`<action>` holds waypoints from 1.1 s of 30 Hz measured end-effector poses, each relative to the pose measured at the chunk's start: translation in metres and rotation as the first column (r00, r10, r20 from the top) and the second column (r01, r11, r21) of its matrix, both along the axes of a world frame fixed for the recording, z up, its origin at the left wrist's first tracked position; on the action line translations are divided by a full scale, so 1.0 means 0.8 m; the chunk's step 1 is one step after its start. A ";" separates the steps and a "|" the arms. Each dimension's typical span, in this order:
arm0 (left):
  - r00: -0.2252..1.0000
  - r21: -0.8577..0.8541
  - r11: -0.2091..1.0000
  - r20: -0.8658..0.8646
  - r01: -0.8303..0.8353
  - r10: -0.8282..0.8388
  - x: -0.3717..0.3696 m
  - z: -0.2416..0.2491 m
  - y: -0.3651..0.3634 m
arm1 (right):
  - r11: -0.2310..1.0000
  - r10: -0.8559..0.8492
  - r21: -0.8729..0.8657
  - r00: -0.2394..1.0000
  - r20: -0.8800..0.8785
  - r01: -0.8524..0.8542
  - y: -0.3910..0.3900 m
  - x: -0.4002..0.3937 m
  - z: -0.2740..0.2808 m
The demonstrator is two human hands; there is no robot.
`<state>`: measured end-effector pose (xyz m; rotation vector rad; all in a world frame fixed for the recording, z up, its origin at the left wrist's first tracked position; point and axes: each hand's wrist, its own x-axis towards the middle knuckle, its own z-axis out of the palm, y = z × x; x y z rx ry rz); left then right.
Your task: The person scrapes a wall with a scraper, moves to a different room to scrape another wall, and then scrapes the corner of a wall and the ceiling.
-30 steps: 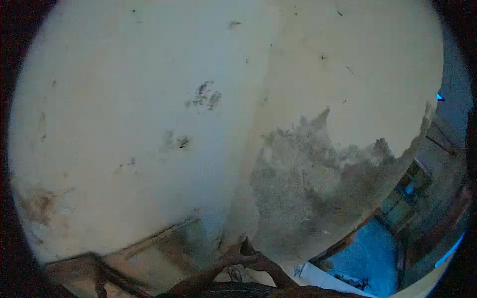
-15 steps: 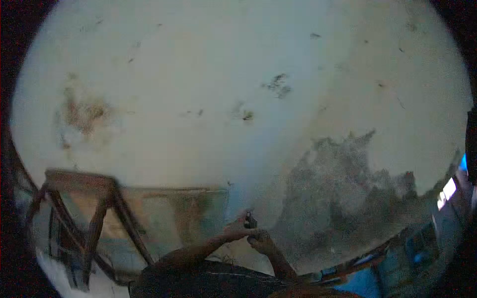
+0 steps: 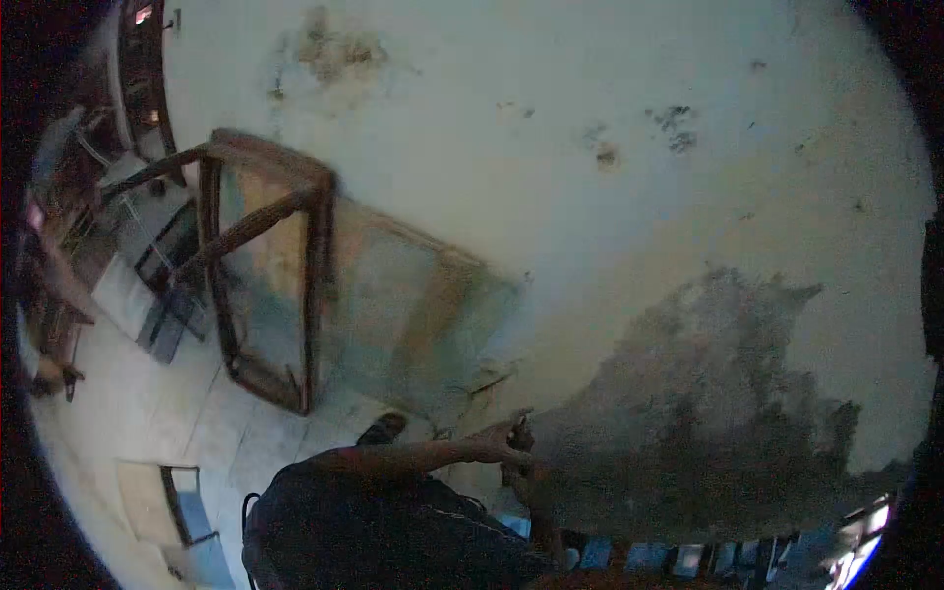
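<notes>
My left hand (image 3: 492, 445) reaches across in front of my body, its fingers closed around a small dark object (image 3: 521, 429) with a pale spot near its top. Dim light and blur hide what kind of object it is. My right hand (image 3: 515, 476) is just below, close against the left one. Its fingers look curled, but shadow hides whether they grip anything. Behind both hands is a pale wall (image 3: 590, 246) with a large dark grey, rough patch (image 3: 688, 393).
A brown wooden frame with legs (image 3: 317, 265) stands against the wall at left. Beside my body, a dark shoe (image 3: 383, 429) shows on the tiled floor (image 3: 211, 418). A beige and blue panel (image 3: 147, 497) lies lower left. Blurred furniture fills the far left edge.
My view has turned left and tilted, bringing more floor and the whole wooden frame into sight. Both hands stay together at the small dark object.
</notes>
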<state>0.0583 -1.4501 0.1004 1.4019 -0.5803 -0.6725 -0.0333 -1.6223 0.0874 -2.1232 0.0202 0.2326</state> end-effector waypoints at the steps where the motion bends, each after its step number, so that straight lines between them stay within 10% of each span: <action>1: 0.999 0.012 1.000 -0.032 -0.012 0.012 -0.014 0.000 0.002 | 0.982 0.135 0.122 0.989 0.059 -0.141 -0.011 -0.009 -0.028; 5: 0.997 0.103 0.992 0.032 -0.072 0.069 -0.058 -0.023 0.018 | 0.918 0.161 0.358 0.985 0.057 -0.171 0.024 -0.039 0.012; 7: 0.992 0.106 0.987 -0.014 -0.121 0.123 -0.072 -0.023 0.026 | 0.920 0.387 -0.068 0.922 -0.004 -0.386 0.030 -0.031 0.018; 17: 0.972 0.179 0.964 -0.100 -0.194 0.215 -0.124 0.010 0.109 | 0.932 0.322 0.199 0.944 -0.071 -0.303 0.075 -0.036 -0.002; 23: 0.948 0.027 0.949 0.044 -0.315 0.314 -0.142 -0.031 0.158 | 0.849 0.407 0.371 0.914 -0.008 -0.375 0.138 -0.042 0.030; 25: 0.919 0.059 0.925 0.150 -0.375 0.363 -0.145 -0.020 0.178 | 0.850 0.515 -0.105 0.856 -0.039 -0.516 0.146 -0.033 0.009; 29: 0.878 0.300 0.846 0.338 -0.441 0.338 -0.168 0.050 0.235 | 0.869 0.494 -0.054 0.858 0.141 -0.491 0.217 -0.060 0.061; 33: 0.780 0.287 0.774 0.493 -0.565 0.386 -0.191 0.069 0.307 | 0.941 0.333 0.131 0.919 -0.213 -0.311 0.303 -0.080 0.084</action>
